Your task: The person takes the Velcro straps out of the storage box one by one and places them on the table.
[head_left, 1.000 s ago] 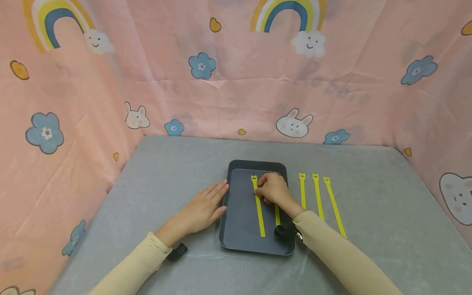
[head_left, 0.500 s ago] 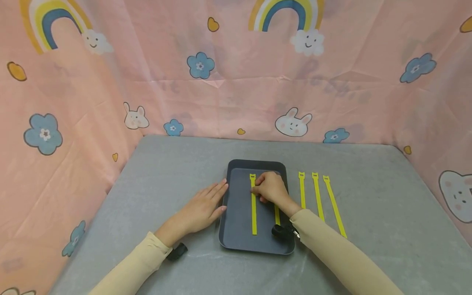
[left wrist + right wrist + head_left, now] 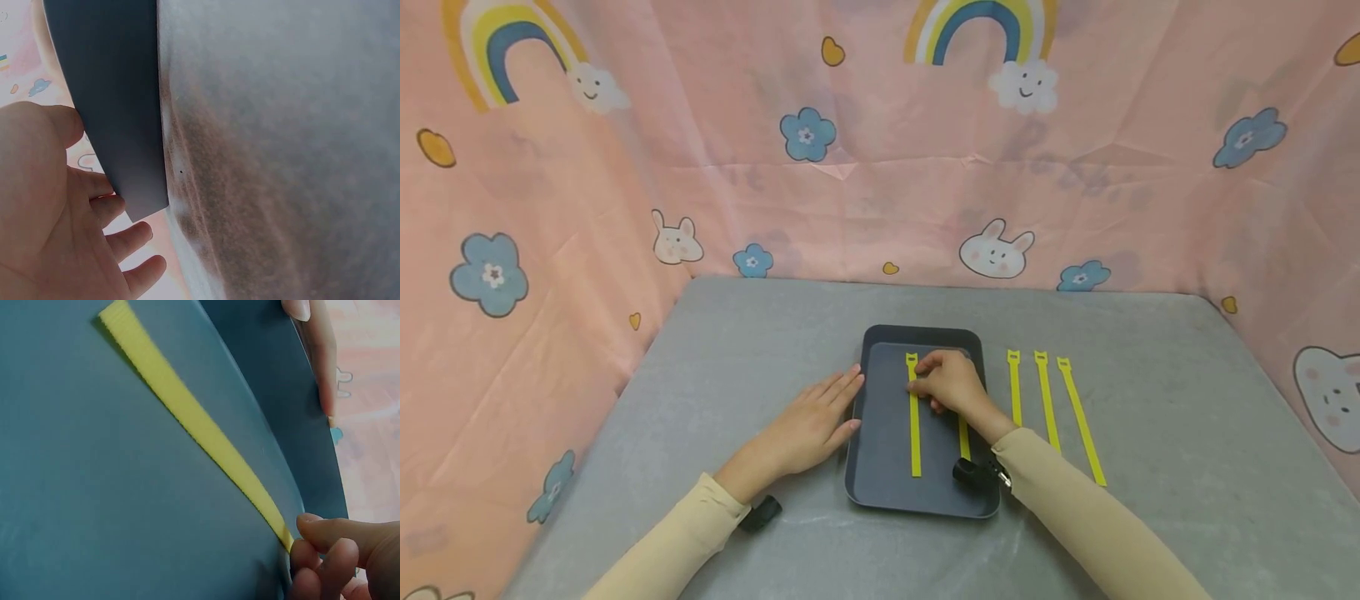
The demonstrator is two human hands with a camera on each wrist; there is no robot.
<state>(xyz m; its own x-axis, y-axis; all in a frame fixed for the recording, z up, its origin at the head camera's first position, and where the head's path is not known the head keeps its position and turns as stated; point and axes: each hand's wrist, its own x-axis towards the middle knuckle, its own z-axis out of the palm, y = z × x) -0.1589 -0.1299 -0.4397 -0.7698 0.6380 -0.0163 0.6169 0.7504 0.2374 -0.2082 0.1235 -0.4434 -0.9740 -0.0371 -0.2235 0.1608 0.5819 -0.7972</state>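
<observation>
A person in pale cream long sleeves (image 3: 1093, 504) sets a bright yellow flat fabric strap with a slotted head (image 3: 915, 433) lengthwise inside a dark grey rectangular tray with rounded corners (image 3: 878, 467). The bare right hand (image 3: 953, 385), reaching over the right wall of the tray, pinches the strap between thumb and finger below its slotted head; the strap runs down near the middle of the tray, its plain end toward the tray's near side. The left hand (image 3: 808, 427) grasps nothing, its fingers extended and their tips touching the outside of the tray's left wall. A second yellow strap (image 3: 964, 437) lies inside the tray near the right wall, its upper part hidden by the right hand. Outside, to the right of the tray, three more yellow straps lie side by side: one nearest the tray (image 3: 1015, 387), a middle one (image 3: 1046, 400) and an outer one (image 3: 1081, 421) at a greater slant, all with slotted heads pointing away from the person. Beneath the tray spreads a grey cloth-like tabletop (image 3: 760, 333); beyond it hangs a pink fabric backdrop (image 3: 880, 200) printed with rainbows, rabbits and blue flowers. A small black device (image 3: 760, 512) sits at the left wrist, left of the tray.
</observation>
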